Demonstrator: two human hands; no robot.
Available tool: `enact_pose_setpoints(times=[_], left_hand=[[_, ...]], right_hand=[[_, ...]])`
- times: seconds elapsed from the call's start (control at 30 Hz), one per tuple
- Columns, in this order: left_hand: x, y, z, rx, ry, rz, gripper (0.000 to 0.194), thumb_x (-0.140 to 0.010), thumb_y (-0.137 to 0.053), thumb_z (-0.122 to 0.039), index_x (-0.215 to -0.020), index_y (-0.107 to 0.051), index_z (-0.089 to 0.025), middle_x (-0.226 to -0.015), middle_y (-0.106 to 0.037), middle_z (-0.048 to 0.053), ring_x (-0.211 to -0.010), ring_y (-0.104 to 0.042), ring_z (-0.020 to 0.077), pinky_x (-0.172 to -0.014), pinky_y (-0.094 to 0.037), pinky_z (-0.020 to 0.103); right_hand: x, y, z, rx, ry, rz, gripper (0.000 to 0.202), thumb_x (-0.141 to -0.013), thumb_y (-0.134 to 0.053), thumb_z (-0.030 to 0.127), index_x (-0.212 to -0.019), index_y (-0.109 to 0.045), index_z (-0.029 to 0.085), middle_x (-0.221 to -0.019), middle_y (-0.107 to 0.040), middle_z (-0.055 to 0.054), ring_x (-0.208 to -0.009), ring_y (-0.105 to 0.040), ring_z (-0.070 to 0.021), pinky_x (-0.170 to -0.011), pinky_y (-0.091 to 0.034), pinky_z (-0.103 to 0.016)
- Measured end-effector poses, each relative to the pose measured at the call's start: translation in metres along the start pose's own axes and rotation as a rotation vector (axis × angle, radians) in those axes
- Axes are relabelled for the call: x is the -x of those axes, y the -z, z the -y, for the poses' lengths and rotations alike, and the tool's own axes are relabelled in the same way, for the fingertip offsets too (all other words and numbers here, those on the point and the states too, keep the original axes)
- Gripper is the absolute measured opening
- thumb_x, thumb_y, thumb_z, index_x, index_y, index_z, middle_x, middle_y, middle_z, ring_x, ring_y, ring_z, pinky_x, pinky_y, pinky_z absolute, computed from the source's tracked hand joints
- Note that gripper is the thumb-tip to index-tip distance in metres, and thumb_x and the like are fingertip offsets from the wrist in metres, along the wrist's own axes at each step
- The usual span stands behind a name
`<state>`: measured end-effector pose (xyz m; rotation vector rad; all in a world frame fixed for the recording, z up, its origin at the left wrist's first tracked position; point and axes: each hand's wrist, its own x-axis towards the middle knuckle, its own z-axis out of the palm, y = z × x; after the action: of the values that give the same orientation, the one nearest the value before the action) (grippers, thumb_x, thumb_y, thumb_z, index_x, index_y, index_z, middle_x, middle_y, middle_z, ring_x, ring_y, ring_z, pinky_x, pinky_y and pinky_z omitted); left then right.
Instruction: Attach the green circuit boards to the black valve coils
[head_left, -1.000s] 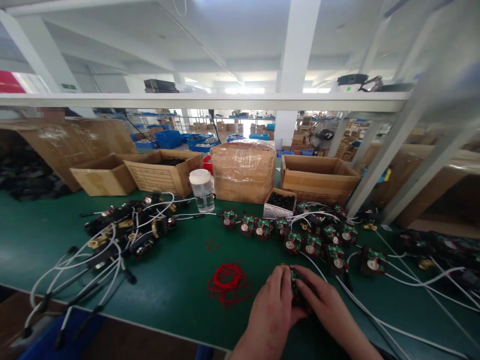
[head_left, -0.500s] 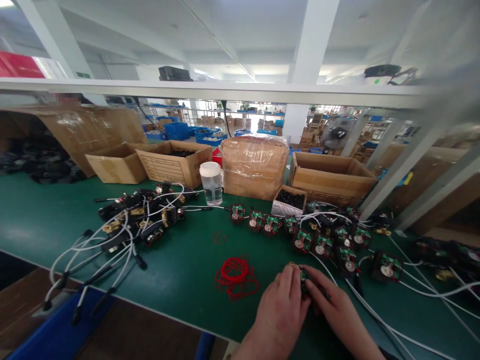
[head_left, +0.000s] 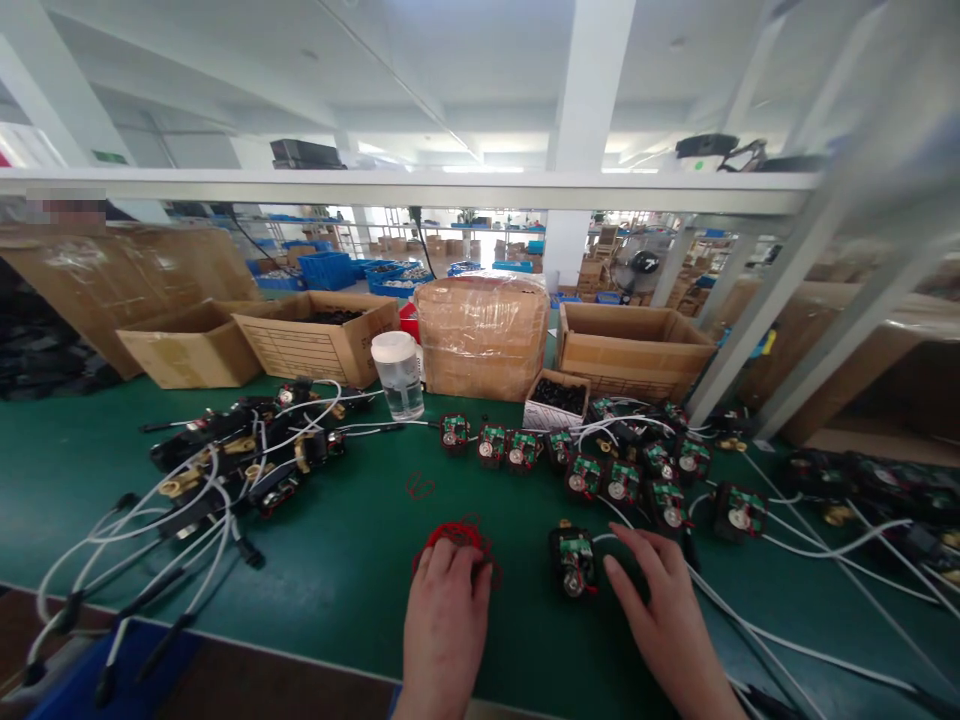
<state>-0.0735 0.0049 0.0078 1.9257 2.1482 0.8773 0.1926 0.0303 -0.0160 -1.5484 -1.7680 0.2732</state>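
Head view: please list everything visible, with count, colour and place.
workbench: one, green, foreground
circuit-board units: over ten, black and green, centre and right
cabled parts: several, black and brass, left
coil: one, red, centre front
wire scrap: one, red, behind coil
bottle: one, clear, bench middle
cardboard boxes: several, mostly brown, bench back
bins: several, blue, background
fan: one, dark, background
shelf: one, white, overhead
left hand: one, over coil
right hand: one, beside nearest unit
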Motion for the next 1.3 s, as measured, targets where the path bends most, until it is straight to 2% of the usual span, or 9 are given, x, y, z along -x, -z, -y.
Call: enact_pose_setpoints(times=[0.2,0.37,0.43,0.53,0.67,0.77,0.93,1.07,1.3], left_hand=[[-0.011,-0.003,-0.007,-0.005,0.006,0.055,0.025,-0.090,-0.050,-0.018,-0.077,-0.072,-0.020,-0.089,-0.068,0.010,-0.090,-0.064,0.0292,-0.088,-0.050,0.047],[-0.018,0.011,0.004,0.223,0.132,0.131,0.024,-0.088,-0.051,-0.028,-0.077,-0.070,-0.021,-0.088,-0.067,0.008,-0.084,-0.064,0.0264,-0.080,-0.048,0.040],[-0.021,0.020,0.008,0.321,0.193,0.155,0.023,-0.085,-0.055,-0.035,-0.076,-0.071,-0.021,-0.085,-0.067,0.007,-0.078,-0.064,0.0252,-0.076,-0.047,0.038],[-0.028,0.034,0.011,0.478,0.285,0.200,0.024,-0.076,-0.062,-0.043,-0.073,-0.072,-0.022,-0.080,-0.069,0.005,-0.078,-0.064,0.0258,-0.076,-0.046,0.036],[-0.033,0.048,0.011,0.700,0.388,0.317,0.027,-0.070,-0.069,-0.046,-0.072,-0.071,-0.020,-0.075,-0.070,0.003,-0.077,-0.062,0.0240,-0.074,-0.045,0.033],[-0.035,0.056,0.014,0.841,0.448,0.340,0.026,-0.070,-0.072,-0.045,-0.074,-0.071,-0.019,-0.073,-0.070,0.001,-0.074,-0.060,0.0205,-0.072,-0.044,0.030],[-0.043,0.068,0.023,1.070,0.559,0.273,0.029,-0.061,-0.082,-0.040,-0.075,-0.073,-0.016,-0.070,-0.067,-0.001,-0.069,-0.056,0.0163,-0.065,-0.042,0.026],[-0.055,0.081,0.025,1.200,0.529,0.240,0.025,-0.060,-0.085,-0.035,-0.068,-0.071,-0.015,-0.066,-0.061,-0.003,-0.066,-0.050,0.0128,-0.063,-0.042,0.024],[-0.075,0.102,0.018,1.215,0.449,0.196,0.026,-0.058,-0.086,-0.034,-0.068,-0.071,-0.014,-0.066,-0.061,-0.002,-0.065,-0.050,0.0124,-0.060,-0.042,0.024]], right_hand=[[0.002,0.004,-0.006,0.071,0.046,-0.045,0.041,-0.096,-0.053,0.049,-0.128,-0.059,0.024,-0.119,-0.055,-0.012,-0.110,-0.057,-0.0321,-0.096,-0.049,-0.053],[0.020,0.009,0.024,0.144,0.199,-0.187,0.036,-0.095,-0.057,0.036,-0.129,-0.055,0.027,-0.123,-0.058,-0.014,-0.110,-0.057,-0.0346,-0.094,-0.045,-0.056],[0.030,0.000,0.044,0.126,0.378,-0.114,0.035,-0.094,-0.056,0.024,-0.129,-0.056,0.029,-0.123,-0.062,-0.012,-0.113,-0.059,-0.0328,-0.094,-0.047,-0.051],[0.038,-0.031,0.078,0.066,0.593,0.139,0.042,-0.092,-0.053,0.012,-0.131,-0.057,0.026,-0.129,-0.066,-0.009,-0.125,-0.057,-0.0279,-0.096,-0.050,-0.040],[0.036,-0.076,0.113,0.058,0.525,0.313,0.045,-0.095,-0.051,0.013,-0.139,-0.052,0.020,-0.143,-0.060,-0.009,-0.136,-0.050,-0.0260,-0.100,-0.051,-0.039],[0.033,-0.092,0.121,0.054,0.495,0.417,0.037,-0.097,-0.057,0.025,-0.134,-0.057,0.020,-0.140,-0.063,-0.008,-0.132,-0.054,-0.0262,-0.102,-0.051,-0.041],[0.035,-0.093,0.117,0.058,0.479,0.465,0.043,-0.096,-0.062,0.036,-0.136,-0.055,0.019,-0.144,-0.060,-0.009,-0.134,-0.053,-0.0280,-0.105,-0.048,-0.045],[0.038,-0.094,0.114,0.058,0.494,0.458,0.045,-0.097,-0.061,0.035,-0.138,-0.053,0.019,-0.145,-0.059,-0.009,-0.135,-0.052,-0.0275,-0.105,-0.048,-0.044],[0.040,-0.101,0.112,0.091,0.521,0.437,0.045,-0.096,-0.061,0.034,-0.138,-0.055,0.018,-0.144,-0.060,-0.010,-0.133,-0.054,-0.0281,-0.104,-0.048,-0.043]])
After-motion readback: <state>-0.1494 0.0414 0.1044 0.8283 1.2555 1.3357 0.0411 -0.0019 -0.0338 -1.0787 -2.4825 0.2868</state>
